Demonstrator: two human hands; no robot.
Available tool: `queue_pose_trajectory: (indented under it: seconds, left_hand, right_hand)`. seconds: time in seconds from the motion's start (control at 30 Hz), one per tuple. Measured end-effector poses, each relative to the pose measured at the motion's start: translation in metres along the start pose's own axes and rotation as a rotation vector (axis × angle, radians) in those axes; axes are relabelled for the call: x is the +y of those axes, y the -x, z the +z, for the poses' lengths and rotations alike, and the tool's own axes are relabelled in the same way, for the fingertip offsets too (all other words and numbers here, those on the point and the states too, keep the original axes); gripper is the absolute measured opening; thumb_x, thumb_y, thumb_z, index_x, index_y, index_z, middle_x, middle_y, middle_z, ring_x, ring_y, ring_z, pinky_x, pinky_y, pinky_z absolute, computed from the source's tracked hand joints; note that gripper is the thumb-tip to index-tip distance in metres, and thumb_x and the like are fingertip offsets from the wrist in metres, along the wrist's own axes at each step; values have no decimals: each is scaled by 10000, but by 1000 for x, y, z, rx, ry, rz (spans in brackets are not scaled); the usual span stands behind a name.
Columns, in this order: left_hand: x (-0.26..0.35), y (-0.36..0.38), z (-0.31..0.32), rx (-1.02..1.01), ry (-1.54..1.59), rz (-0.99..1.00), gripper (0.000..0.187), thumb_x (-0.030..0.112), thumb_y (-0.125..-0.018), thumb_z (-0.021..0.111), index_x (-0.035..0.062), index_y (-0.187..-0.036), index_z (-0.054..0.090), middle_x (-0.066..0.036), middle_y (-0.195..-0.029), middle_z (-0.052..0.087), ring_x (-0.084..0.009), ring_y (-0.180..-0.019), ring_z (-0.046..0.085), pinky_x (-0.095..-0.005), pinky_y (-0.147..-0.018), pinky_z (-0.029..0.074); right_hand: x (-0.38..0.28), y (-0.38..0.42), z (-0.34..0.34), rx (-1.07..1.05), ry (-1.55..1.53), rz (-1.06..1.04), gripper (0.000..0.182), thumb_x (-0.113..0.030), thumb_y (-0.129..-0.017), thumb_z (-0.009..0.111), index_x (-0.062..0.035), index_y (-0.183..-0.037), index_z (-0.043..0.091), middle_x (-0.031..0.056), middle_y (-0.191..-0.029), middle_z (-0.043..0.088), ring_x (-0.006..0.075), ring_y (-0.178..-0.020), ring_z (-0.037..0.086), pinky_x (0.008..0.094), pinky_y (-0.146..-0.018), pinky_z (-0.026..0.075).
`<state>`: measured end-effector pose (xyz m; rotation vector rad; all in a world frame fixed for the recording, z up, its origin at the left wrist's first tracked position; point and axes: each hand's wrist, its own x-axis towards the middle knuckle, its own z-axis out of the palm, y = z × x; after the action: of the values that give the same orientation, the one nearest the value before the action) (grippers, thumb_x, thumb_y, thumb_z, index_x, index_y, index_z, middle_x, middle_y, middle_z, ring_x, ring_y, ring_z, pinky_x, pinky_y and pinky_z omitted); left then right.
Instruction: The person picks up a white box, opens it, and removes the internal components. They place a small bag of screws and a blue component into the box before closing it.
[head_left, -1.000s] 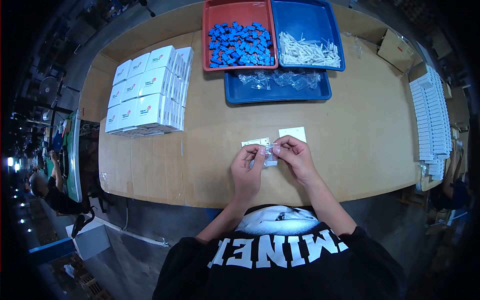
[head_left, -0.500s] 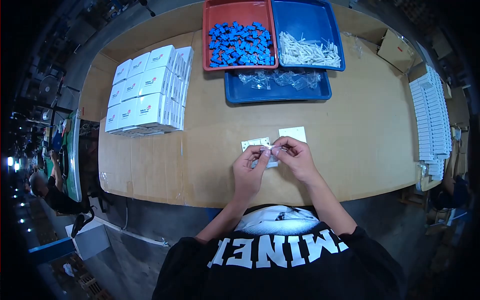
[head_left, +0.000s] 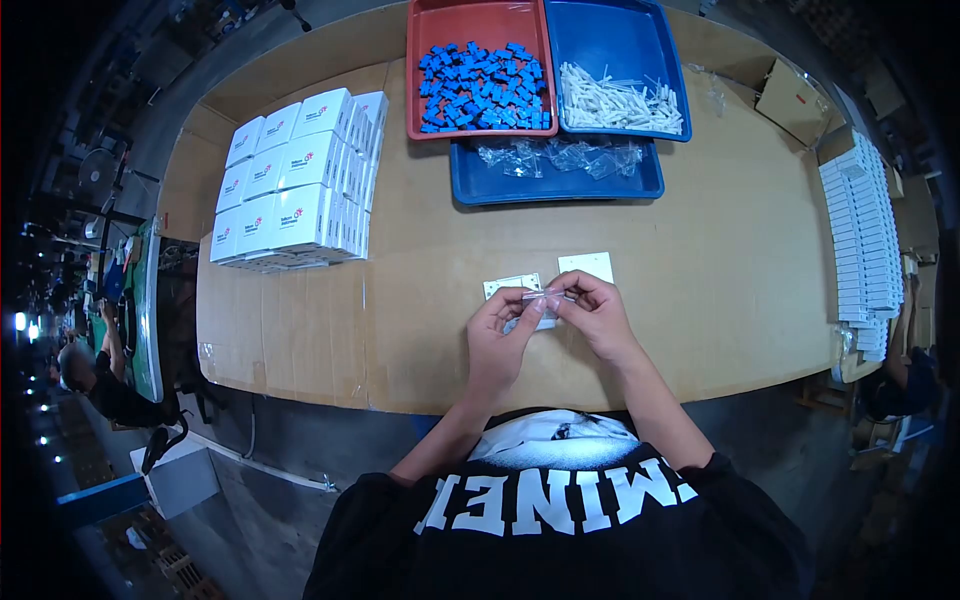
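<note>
Between the fingertips of both hands is a small clear plastic bag (head_left: 543, 295), pinched along its upper edge. My left hand (head_left: 497, 338) is closed on its left side, thumb pressed to the fingers. From the right, my right hand (head_left: 598, 322) pinches it the same way, the two thumbs almost side by side. Behind the left fingers a white plastic base with small holes (head_left: 506, 284) lies on the cardboard, partly covered. A flat white faceplate (head_left: 587, 264) lies just beyond the right fingers. Another white part (head_left: 545, 324) shows below the bag, mostly hidden by the hands.
Stacked white boxes (head_left: 275, 215) stand at left. Beyond the hands, a red tray (head_left: 480, 22) holds blue pieces, a blue tray (head_left: 600, 35) white plugs, and a lower blue tray (head_left: 555, 190) clear bags. More stacked white parts (head_left: 860, 235) line the right edge. A person (head_left: 100, 380) sits far left.
Both hands stay in nearly the same place; the fingers shift slightly on the clear bag. The trays and stacks stand as before.
</note>
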<state>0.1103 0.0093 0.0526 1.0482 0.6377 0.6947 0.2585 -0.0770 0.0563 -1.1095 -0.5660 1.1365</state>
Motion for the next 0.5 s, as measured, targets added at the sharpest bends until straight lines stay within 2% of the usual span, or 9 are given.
queue_pose_trajectory:
  seconds: [0.07, 0.23, 0.5]
  left_hand:
    - [-1, 0, -1, -51, -7, 8, 131, 25, -1009, 647, -41, -1121, 629, -75, -1048, 692, -104, -972, 654, -256, -878, 536]
    - [1, 0, 2, -46, 101, -62, 127, 48, -1013, 653, -32, -1110, 638, -66, -1058, 696, -99, -975, 649, -251, -880, 531]
    - [5, 0, 3, -19, 78, -121, 163, 139, -1066, 586, -3, -1109, 653, -58, -1075, 705, -96, -974, 646, -263, -906, 512]
  right_hand:
    - [1, 0, -2, 3, -32, 14, 110, -12, -960, 700, -3, -1064, 668, 22, -1018, 666, 74, -924, 621, 227, -816, 507]
    - [2, 1, -5, -44, -116, 8, 122, -16, -952, 705, -3, -1068, 669, 34, -1025, 678, 102, -975, 634, 265, -896, 510]
    - [-1, 0, -2, 32, -171, -4, 46, 3, -950, 684, 17, -990, 699, 72, -1007, 690, 137, -976, 640, 275, -899, 497]
